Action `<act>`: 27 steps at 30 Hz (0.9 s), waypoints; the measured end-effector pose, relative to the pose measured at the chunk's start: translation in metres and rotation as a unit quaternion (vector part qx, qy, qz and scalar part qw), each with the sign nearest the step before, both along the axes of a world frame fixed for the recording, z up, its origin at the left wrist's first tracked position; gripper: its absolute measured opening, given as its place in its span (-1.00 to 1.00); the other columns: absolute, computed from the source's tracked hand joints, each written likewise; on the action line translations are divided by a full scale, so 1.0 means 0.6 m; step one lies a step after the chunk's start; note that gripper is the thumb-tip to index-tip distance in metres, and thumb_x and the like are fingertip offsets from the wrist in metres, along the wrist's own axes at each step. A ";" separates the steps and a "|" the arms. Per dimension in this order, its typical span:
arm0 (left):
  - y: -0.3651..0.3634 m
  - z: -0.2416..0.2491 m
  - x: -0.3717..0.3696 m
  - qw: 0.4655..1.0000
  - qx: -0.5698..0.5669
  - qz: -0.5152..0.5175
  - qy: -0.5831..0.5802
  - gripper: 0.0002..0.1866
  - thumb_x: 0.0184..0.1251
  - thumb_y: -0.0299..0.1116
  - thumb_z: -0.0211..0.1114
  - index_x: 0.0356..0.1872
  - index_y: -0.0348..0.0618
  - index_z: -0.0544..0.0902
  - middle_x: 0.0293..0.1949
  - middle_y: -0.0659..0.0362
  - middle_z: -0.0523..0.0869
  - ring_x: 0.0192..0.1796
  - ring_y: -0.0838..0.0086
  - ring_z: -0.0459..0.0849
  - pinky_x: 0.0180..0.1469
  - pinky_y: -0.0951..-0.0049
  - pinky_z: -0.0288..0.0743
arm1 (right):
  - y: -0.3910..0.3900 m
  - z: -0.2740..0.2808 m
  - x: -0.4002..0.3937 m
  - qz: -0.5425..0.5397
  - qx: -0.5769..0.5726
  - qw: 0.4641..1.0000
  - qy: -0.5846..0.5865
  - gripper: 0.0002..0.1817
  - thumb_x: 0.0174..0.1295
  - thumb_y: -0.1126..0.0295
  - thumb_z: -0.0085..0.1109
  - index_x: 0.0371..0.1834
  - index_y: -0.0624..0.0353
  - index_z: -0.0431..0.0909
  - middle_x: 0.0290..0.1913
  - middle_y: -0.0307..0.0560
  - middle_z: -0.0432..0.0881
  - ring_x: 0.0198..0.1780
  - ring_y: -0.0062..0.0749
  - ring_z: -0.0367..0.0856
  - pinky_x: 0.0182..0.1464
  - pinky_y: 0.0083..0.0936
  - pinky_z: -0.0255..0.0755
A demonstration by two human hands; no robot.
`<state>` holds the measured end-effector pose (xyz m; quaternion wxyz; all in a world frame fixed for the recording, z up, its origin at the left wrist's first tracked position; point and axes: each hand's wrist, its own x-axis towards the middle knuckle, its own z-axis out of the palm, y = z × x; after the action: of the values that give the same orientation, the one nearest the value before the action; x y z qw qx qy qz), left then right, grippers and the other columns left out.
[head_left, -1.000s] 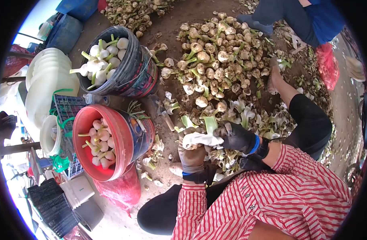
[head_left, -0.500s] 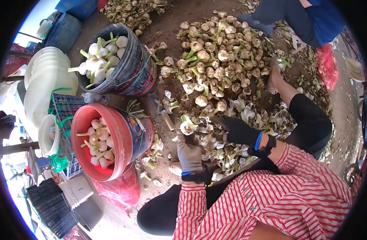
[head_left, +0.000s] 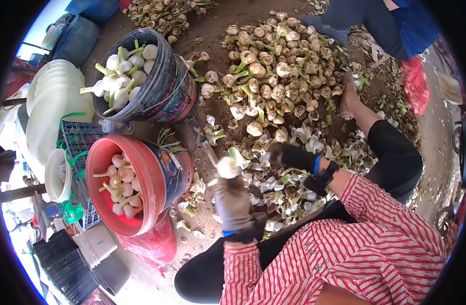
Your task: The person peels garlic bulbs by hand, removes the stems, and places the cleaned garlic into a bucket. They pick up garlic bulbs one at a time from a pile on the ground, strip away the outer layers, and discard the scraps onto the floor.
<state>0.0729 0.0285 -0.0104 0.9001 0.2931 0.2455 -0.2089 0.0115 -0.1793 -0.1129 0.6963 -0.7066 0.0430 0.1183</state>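
Observation:
My left hand, in a pale work glove smeared by motion, holds a white garlic bulb up at its fingertips. A green-white leaf piece shows just beyond the bulb. My right hand, in a dark glove, is to the right over the peelings, apart from the bulb. Its fingers are curled, and what they hold, if anything, I cannot make out. In front of both hands lies a heap of soil-stained garlic. Loose husks and peelings cover the ground below the hands.
To the left, a red-rimmed bucket and a dark bucket both contain cleaned garlic bulbs. A stick-like piece lies near my left hand. A red mesh sack sits below the buckets. Another person's leg is at the top right.
My left hand has moved slightly left and up with the garlic bulb, which now shows a cleaner white face. My right hand has shifted a little and tilted. The view has turned slightly.

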 end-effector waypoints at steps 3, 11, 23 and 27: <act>0.053 0.090 0.068 0.937 -0.301 0.080 -0.158 -0.63 0.21 -0.19 0.22 0.00 -0.13 0.49 -0.08 0.19 0.62 -0.11 0.45 0.62 -0.22 0.48 0.57 | 0.013 -0.031 0.002 0.112 -0.405 0.905 -0.058 -0.50 -0.05 0.31 0.08 0.06 0.10 0.40 -0.12 0.12 0.55 -0.09 -0.03 0.55 -0.04 -0.27 0.43; 0.005 0.025 0.044 0.994 0.071 -0.077 -0.038 -0.65 0.39 -0.18 -0.04 0.10 -0.08 0.46 -0.03 0.14 0.59 -0.06 0.43 0.57 -0.07 0.43 0.52 | 0.024 -0.123 0.190 -0.027 -0.543 0.824 0.162 -0.52 -0.03 0.22 0.12 0.01 0.13 0.44 -0.38 0.10 0.62 -0.34 -0.01 0.60 -0.31 -0.13 0.43; -0.038 -0.071 0.002 0.958 0.210 -0.152 -0.124 -0.41 0.12 -0.51 0.30 0.17 -0.32 0.26 -0.05 0.13 0.50 -0.12 0.51 0.53 -0.03 0.54 0.47 | 0.074 0.087 0.029 -0.105 0.038 0.993 0.023 -0.44 0.10 0.28 0.20 0.19 0.12 0.30 0.05 -0.10 0.49 0.02 -0.44 0.48 -0.01 -0.52 0.39; -0.049 -0.047 -0.009 0.892 0.348 -0.191 -0.215 -0.31 -0.06 -0.45 0.44 0.13 -0.37 0.30 -0.10 0.11 0.51 -0.18 0.52 0.53 -0.06 0.56 0.46 | 0.040 0.102 0.067 -0.081 -0.164 0.974 -0.135 -0.57 0.11 0.31 0.11 0.03 0.30 0.39 -0.08 0.09 0.53 -0.12 -0.36 0.57 -0.11 -0.53 0.43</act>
<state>0.0677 -0.0008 -0.0389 0.7144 0.6662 0.0421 -0.2098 0.0515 -0.1551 -0.0518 0.5779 -0.8146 0.0243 -0.0438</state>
